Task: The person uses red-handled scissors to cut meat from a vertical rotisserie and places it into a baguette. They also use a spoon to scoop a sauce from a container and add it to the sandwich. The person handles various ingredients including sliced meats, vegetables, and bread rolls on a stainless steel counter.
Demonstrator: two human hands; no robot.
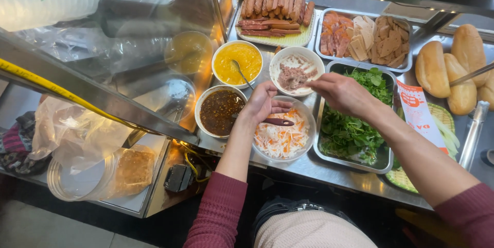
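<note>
My left hand hovers over the near rim of a bowl of shredded white and orange pickles, fingers loosely curved, nothing seen in it. A dark red spoon lies in that bowl just under the thumb. My right hand reaches left, fingertips pinched on a thin utensil whose tip rests in a white bowl of pinkish-brown paste. A bowl of dark sauce sits left of my left hand.
A bowl of yellow sauce holds a spoon. A steel tray of green herbs sits under my right forearm. Sausages and a tray of sliced meats stand behind; bread rolls at right. A glass case is at left.
</note>
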